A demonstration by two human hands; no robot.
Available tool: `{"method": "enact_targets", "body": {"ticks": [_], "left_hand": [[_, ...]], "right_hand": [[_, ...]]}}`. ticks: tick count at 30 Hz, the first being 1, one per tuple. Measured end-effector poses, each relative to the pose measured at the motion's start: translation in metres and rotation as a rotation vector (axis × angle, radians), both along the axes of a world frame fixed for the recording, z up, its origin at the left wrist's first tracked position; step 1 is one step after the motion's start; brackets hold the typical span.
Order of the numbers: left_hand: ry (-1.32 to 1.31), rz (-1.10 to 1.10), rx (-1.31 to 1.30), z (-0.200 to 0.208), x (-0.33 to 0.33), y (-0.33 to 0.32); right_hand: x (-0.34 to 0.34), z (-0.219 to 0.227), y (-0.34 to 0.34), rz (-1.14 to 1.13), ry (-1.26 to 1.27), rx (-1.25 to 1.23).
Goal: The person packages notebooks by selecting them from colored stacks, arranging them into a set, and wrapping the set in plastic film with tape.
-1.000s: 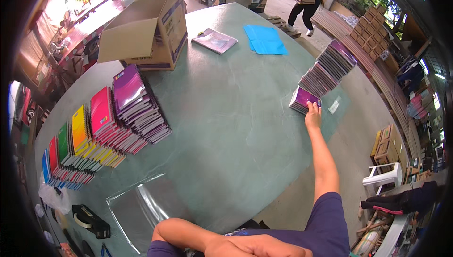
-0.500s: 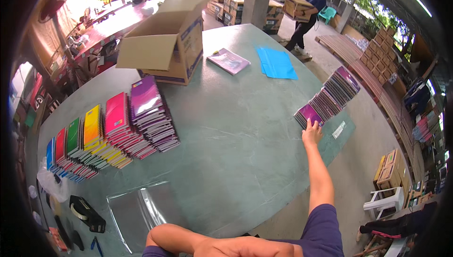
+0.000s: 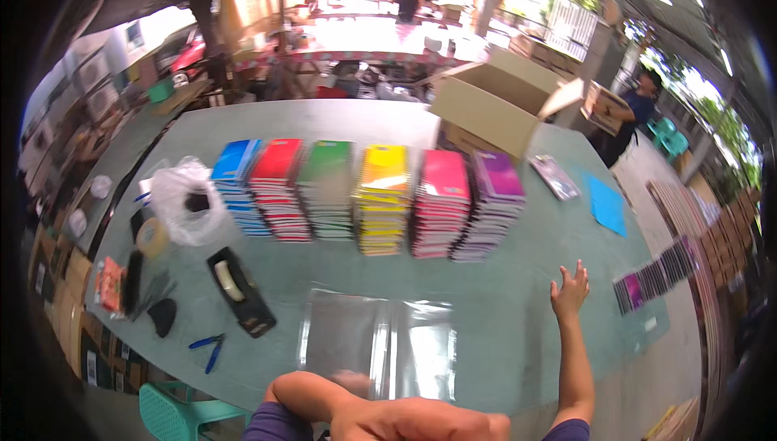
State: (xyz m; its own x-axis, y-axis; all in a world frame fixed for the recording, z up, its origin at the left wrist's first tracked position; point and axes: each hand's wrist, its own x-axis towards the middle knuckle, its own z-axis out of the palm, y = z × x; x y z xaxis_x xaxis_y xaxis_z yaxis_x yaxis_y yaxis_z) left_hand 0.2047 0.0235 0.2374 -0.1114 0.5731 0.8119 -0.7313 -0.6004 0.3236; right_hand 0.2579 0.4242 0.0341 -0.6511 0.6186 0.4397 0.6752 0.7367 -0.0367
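Observation:
My right hand [image 3: 571, 290] is open over the right part of the table, fingers spread, with nothing in it. To its right, near the table edge, lies a slanting row of small spiral notebooks [image 3: 633, 290], a purple cover at its near end. Close to the camera at the lower edge is my left hand [image 3: 421, 420]; its fingers are mostly cut off from sight. Just beyond it lies a clear plastic sleeve [image 3: 344, 332]. Stacks of spiral notebooks stand in a row: blue [image 3: 241, 186], red [image 3: 279, 190], green [image 3: 327, 190], yellow [image 3: 383, 198], pink [image 3: 441, 202] and purple [image 3: 490, 205].
An open cardboard box [image 3: 494, 109] stands behind the stacks. Right of it lie a wrapped notebook pack [image 3: 555, 177] and blue sheets [image 3: 607, 204]. At left are a plastic bag [image 3: 188, 206], black tape dispenser [image 3: 241, 291] and blue-handled cutters [image 3: 210, 350]. A person [image 3: 635, 113] carries a box.
My right hand has let go of the small purple notebook row and moved left, fingers opening. The view has swung left. My left hand stays low by the lower edge.

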Motion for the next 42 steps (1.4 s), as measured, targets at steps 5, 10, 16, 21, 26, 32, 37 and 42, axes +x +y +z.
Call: {"method": "enact_targets", "body": {"ticks": [5,10,16,21,26,32,37,42], "left_hand": [[0.259,0.037,-0.161,-0.009,-0.056,-0.096],[1.744,2.022,-0.837,-0.054,-0.243,-0.165],[1.724,2.242,-1.01,-0.129,-0.394,-0.26],[1.482,2.428,-0.648,-0.106,-0.34,-0.221],[1.681,1.947,-0.549,-0.098,-0.281,-0.168],[1.675,2.18,-0.695,-0.136,-0.385,-0.169],[1.394,2.064,-0.791,-0.128,-0.362,-0.16],[1.671,1.775,-0.289,-0.126,-0.258,-0.155]], "right_hand": [[-0.097,0.012,-0.125,0.317,0.12,-0.032],[-0.125,0.058,-0.233,0.645,0.232,-0.356],[-0.192,0.095,-0.352,1.055,0.147,-0.961],[-0.252,0.079,-0.384,0.885,0.155,-2.141],[-0.276,0.045,-0.394,0.65,0.404,-2.435],[-0.252,0.048,-0.394,0.508,0.186,-2.357],[-0.241,0.024,-0.367,0.471,0.227,-2.591],[-0.237,0.03,-0.36,0.787,0.561,-2.927]]}}
